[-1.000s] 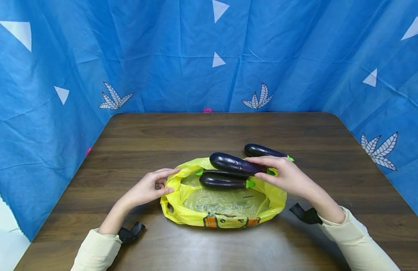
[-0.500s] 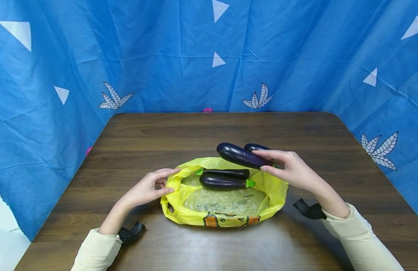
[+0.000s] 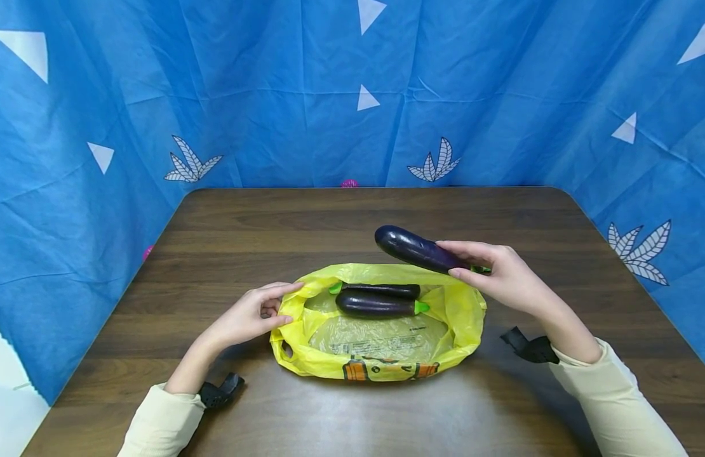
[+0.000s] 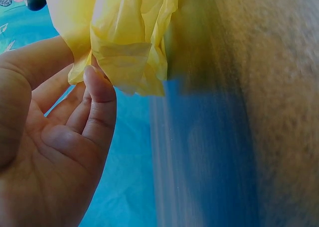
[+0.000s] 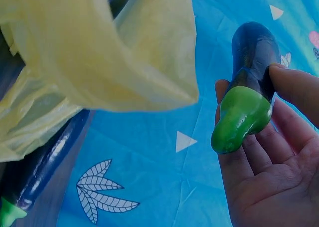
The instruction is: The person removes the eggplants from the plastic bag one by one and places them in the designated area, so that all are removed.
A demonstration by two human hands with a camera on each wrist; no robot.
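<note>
On a brown table [image 3: 352, 219] before a blue curtain [image 3: 261, 120], one yellow bag [image 3: 463, 339] contains two eggplants [image 3: 375, 304], a third eggplant [image 5: 47, 159] beside it mostly hidden from the head view by a fourth eggplant [image 3: 412, 247], which the right hand [image 3: 508, 274] pinches in midair, thumb opposite fingers, while the left hand [image 3: 251, 320] pinches the bag's edge.

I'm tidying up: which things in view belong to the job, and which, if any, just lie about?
Apparently the job's:
held eggplant, in the right hand
yellow bag, held by the left hand
front eggplant inside bag
back eggplant inside bag
loose eggplant outside bag

Just surroundings:
wooden table
blue curtain
black wrist gear
</note>
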